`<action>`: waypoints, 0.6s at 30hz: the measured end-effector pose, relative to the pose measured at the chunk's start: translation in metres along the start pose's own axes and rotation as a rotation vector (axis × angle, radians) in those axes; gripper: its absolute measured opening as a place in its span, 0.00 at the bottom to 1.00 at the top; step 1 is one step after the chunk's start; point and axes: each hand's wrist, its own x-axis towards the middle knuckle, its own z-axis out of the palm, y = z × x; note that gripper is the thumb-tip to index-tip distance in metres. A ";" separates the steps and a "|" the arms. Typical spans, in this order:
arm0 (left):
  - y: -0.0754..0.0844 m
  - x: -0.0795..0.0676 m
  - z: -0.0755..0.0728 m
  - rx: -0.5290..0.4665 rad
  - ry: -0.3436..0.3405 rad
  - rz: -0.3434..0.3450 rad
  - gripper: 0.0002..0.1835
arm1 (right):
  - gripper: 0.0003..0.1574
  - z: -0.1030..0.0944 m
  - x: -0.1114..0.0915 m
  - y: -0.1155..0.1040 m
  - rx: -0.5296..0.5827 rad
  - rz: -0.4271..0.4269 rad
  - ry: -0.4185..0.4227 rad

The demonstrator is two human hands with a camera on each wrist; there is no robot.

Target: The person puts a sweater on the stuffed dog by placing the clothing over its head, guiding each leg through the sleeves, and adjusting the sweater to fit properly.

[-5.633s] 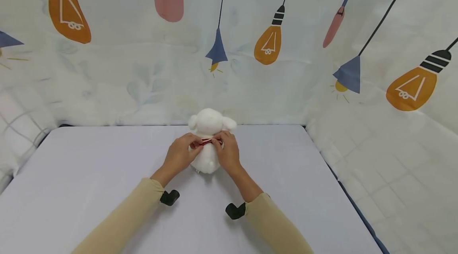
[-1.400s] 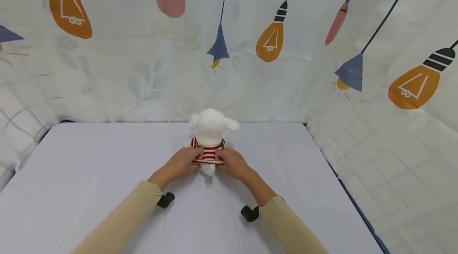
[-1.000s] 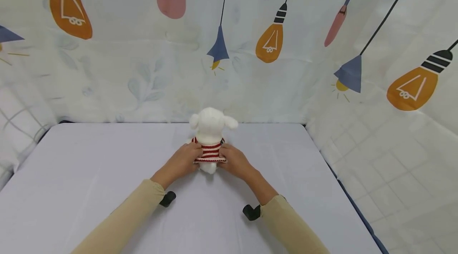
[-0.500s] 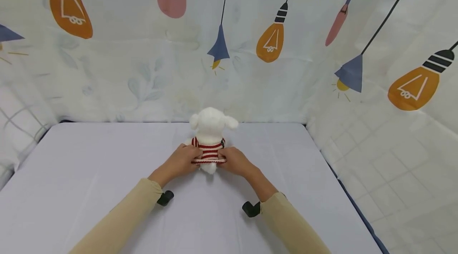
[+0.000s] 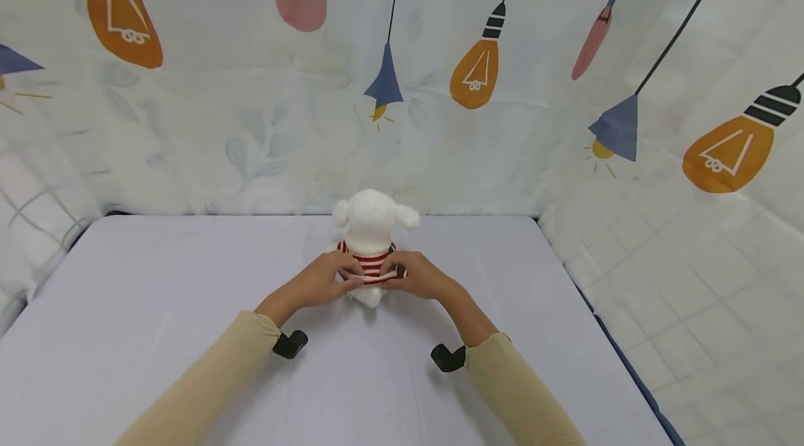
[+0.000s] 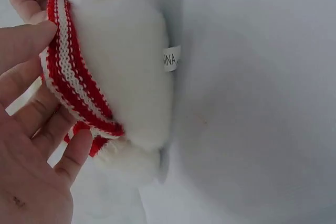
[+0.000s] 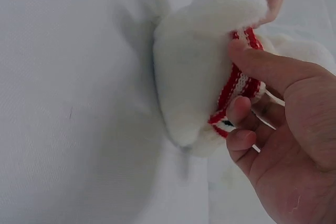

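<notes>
A white plush toy point(image 5: 369, 212) with floppy ears sits upright, its back to the head view. It wears a red-and-white striped knitted sweater point(image 5: 373, 263) that covers the upper back; white fur shows below the hem. My left hand point(image 5: 317, 280) pinches the hem on the left, thumb below and fingers above. On the right, my right hand point(image 5: 427, 275) pinches the same hem between thumb and fingers. Close up in the left wrist view, the knitted band point(image 6: 65, 61) stands away from the fur, and a small printed tag point(image 6: 170, 59) sticks out at the toy's bottom.
The toy sits near the far edge of a white-covered table point(image 5: 364, 390). Behind it hangs a pale curtain point(image 5: 264, 125) printed with lamps and bulbs. Dark wrist-camera mounts point(image 5: 290, 345) hang under both sleeves.
Earlier the sweater was bunched at the toy's neck; now it covers the upper back. Over the last half second both hands shifted from the sides to pinch the hem, which has risen slightly.
</notes>
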 end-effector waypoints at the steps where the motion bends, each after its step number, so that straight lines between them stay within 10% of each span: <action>1: 0.001 0.000 0.000 0.001 0.008 -0.001 0.02 | 0.09 0.000 0.000 0.000 0.009 0.007 -0.002; 9: 0.003 0.000 0.005 -0.039 0.069 0.035 0.04 | 0.07 0.000 0.001 0.003 0.151 0.033 0.044; 18: -0.009 -0.006 0.002 0.172 0.181 -0.018 0.07 | 0.07 0.002 -0.002 0.016 -0.062 0.016 0.121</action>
